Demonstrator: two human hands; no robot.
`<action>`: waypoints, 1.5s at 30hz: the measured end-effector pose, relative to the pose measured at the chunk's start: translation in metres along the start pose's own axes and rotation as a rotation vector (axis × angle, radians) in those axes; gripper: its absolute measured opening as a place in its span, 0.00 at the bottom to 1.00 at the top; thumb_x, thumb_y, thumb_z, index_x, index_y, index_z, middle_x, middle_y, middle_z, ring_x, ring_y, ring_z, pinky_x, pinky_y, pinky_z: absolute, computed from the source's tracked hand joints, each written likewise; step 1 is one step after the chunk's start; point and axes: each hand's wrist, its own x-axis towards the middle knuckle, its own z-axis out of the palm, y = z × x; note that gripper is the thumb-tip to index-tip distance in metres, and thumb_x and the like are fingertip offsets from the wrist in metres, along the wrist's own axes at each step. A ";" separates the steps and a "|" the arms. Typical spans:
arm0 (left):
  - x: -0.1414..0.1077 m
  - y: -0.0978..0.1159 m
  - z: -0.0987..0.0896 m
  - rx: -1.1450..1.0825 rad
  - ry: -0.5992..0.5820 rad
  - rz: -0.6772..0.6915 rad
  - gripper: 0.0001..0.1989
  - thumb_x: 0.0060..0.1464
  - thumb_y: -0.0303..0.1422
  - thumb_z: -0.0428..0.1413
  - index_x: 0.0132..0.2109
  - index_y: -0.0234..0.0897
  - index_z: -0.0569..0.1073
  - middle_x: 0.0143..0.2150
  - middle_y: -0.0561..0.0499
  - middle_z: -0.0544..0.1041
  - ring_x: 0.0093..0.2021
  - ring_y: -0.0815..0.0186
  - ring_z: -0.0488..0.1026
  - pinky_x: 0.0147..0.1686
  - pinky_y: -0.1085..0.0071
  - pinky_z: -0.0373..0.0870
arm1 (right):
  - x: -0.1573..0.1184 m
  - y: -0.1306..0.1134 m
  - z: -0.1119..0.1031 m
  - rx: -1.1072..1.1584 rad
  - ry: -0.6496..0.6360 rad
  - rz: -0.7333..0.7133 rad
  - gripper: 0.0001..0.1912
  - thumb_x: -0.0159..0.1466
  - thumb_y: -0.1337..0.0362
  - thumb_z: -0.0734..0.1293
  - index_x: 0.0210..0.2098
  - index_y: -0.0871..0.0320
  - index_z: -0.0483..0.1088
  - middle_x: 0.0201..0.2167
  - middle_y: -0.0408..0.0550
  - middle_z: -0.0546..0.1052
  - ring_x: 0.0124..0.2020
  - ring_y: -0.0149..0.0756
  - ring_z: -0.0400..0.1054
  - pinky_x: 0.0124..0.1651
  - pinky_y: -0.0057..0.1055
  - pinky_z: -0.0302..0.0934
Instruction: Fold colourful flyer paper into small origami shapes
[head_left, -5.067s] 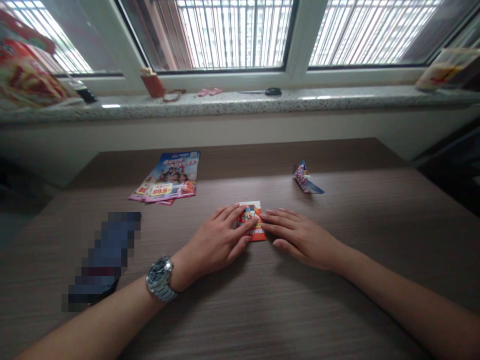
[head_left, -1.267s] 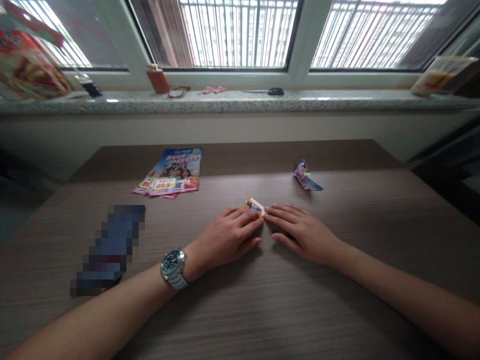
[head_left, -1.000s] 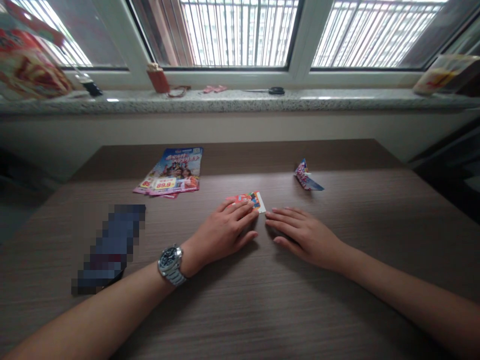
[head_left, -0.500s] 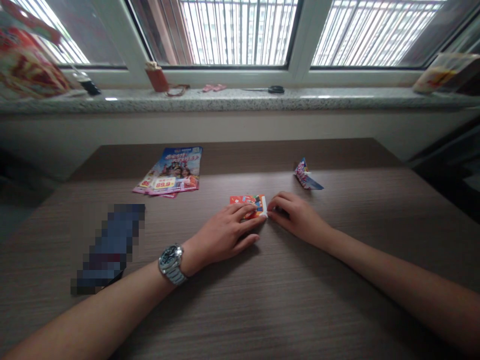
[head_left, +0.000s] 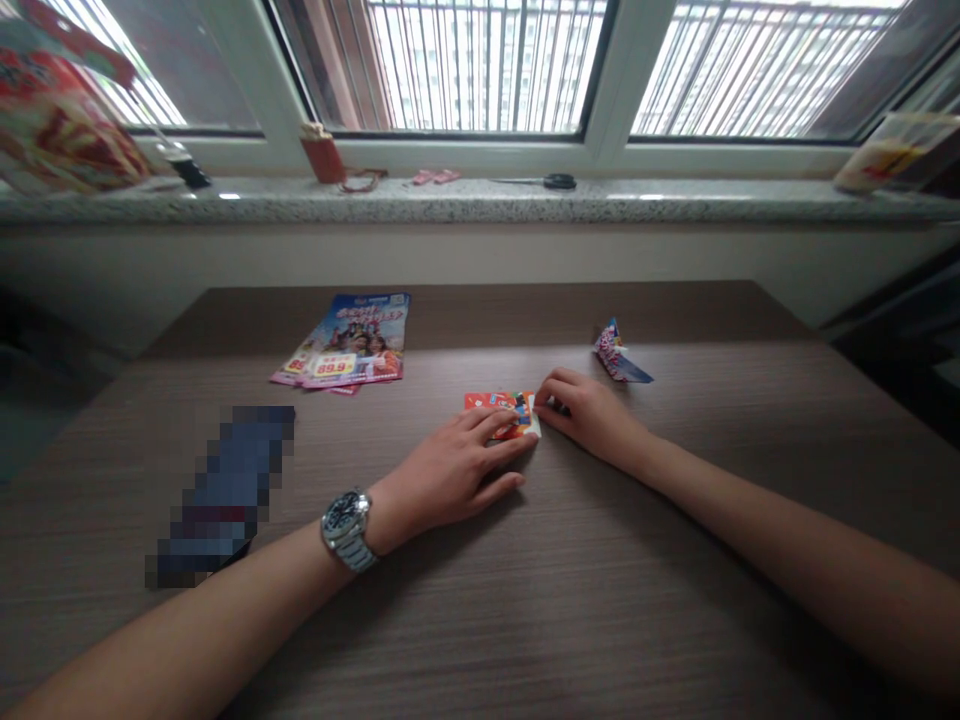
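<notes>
A small piece of printed paper (head_left: 480, 401), orange-red with a white strip along its right side, lies on the table. My left hand (head_left: 465, 465), palm down with fingers stretched out, rests over it and covers its lower left part. At the paper's right edge, the curled thumb and fingers of my right hand (head_left: 585, 408) are pinched together; the exact grip is partly hidden. Behind my right hand stands a folded paper shape (head_left: 616, 352), blue and pink with pointed ends. A metal watch (head_left: 349, 528) is on my left wrist.
Several printed leaflets (head_left: 360, 345) lie stacked at the back left. A blurred dark-blue flat object (head_left: 232, 490) sits beside my left forearm. Scissors (head_left: 559, 181), a red packet (head_left: 322, 155) and a plastic cup (head_left: 881, 155) are along the stone windowsill (head_left: 450, 208).
My right fingertips have slid a little away from me along the paper's right edge. My left hand stays over the paper. The whole view has shifted slightly.
</notes>
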 end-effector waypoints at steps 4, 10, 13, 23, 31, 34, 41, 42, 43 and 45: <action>0.000 0.001 -0.001 -0.011 -0.017 -0.012 0.25 0.69 0.46 0.48 0.68 0.45 0.65 0.68 0.43 0.65 0.66 0.51 0.64 0.65 0.51 0.63 | 0.012 0.009 0.001 -0.034 0.002 0.018 0.05 0.67 0.70 0.68 0.33 0.59 0.72 0.35 0.46 0.72 0.33 0.34 0.69 0.38 0.30 0.62; -0.001 0.002 -0.005 -0.013 -0.038 -0.032 0.27 0.68 0.49 0.49 0.69 0.47 0.64 0.69 0.43 0.64 0.66 0.50 0.64 0.65 0.51 0.63 | 0.023 0.013 0.002 -0.102 0.023 0.038 0.06 0.68 0.70 0.67 0.33 0.59 0.72 0.36 0.47 0.72 0.33 0.34 0.68 0.38 0.30 0.62; -0.001 0.002 -0.006 -0.020 -0.039 -0.033 0.28 0.67 0.49 0.50 0.69 0.47 0.63 0.69 0.44 0.64 0.66 0.50 0.64 0.65 0.51 0.62 | 0.021 0.011 -0.002 -0.079 0.037 0.032 0.05 0.68 0.70 0.67 0.34 0.59 0.72 0.35 0.46 0.72 0.31 0.33 0.68 0.38 0.29 0.62; -0.001 0.002 -0.004 -0.037 -0.028 -0.028 0.28 0.67 0.49 0.51 0.69 0.47 0.63 0.69 0.44 0.65 0.66 0.50 0.64 0.65 0.50 0.62 | 0.010 0.009 -0.001 -0.039 0.009 0.027 0.04 0.67 0.68 0.69 0.34 0.58 0.73 0.36 0.47 0.73 0.34 0.35 0.69 0.40 0.31 0.63; 0.000 0.001 -0.004 -0.063 -0.023 -0.013 0.28 0.67 0.47 0.51 0.69 0.45 0.63 0.68 0.44 0.66 0.65 0.51 0.65 0.64 0.51 0.64 | -0.003 -0.002 -0.005 -0.049 -0.055 -0.039 0.03 0.68 0.68 0.68 0.36 0.58 0.74 0.38 0.50 0.75 0.40 0.40 0.71 0.45 0.35 0.65; 0.001 0.001 -0.004 -0.083 0.000 -0.011 0.27 0.68 0.46 0.51 0.68 0.43 0.63 0.68 0.43 0.67 0.65 0.52 0.65 0.65 0.52 0.63 | -0.010 -0.007 -0.007 -0.031 -0.089 -0.065 0.03 0.69 0.67 0.67 0.37 0.57 0.73 0.40 0.51 0.76 0.43 0.41 0.71 0.46 0.36 0.65; 0.001 0.001 -0.002 -0.074 0.018 -0.005 0.25 0.69 0.44 0.49 0.67 0.41 0.64 0.67 0.42 0.67 0.65 0.52 0.65 0.65 0.52 0.63 | -0.021 -0.013 -0.008 -0.038 -0.120 -0.104 0.04 0.71 0.66 0.65 0.39 0.57 0.72 0.42 0.53 0.76 0.45 0.43 0.70 0.49 0.38 0.66; 0.001 0.001 -0.002 -0.066 0.016 -0.007 0.25 0.69 0.45 0.49 0.67 0.41 0.64 0.67 0.42 0.67 0.65 0.52 0.66 0.65 0.52 0.63 | -0.022 -0.014 -0.009 -0.041 -0.126 -0.113 0.04 0.71 0.66 0.65 0.40 0.57 0.72 0.42 0.53 0.76 0.45 0.43 0.70 0.49 0.38 0.66; 0.001 0.001 -0.002 -0.058 0.012 -0.008 0.25 0.69 0.45 0.49 0.67 0.41 0.64 0.67 0.41 0.67 0.65 0.51 0.66 0.64 0.52 0.64 | -0.023 -0.016 -0.009 -0.043 -0.135 -0.122 0.04 0.71 0.65 0.65 0.40 0.57 0.72 0.43 0.53 0.76 0.46 0.43 0.70 0.49 0.38 0.66; 0.000 0.001 -0.002 -0.044 0.005 -0.009 0.26 0.69 0.45 0.49 0.68 0.41 0.63 0.66 0.41 0.67 0.65 0.51 0.66 0.64 0.51 0.64 | -0.024 -0.018 -0.009 -0.046 -0.151 -0.138 0.05 0.71 0.65 0.65 0.40 0.57 0.73 0.42 0.53 0.76 0.45 0.43 0.70 0.48 0.38 0.66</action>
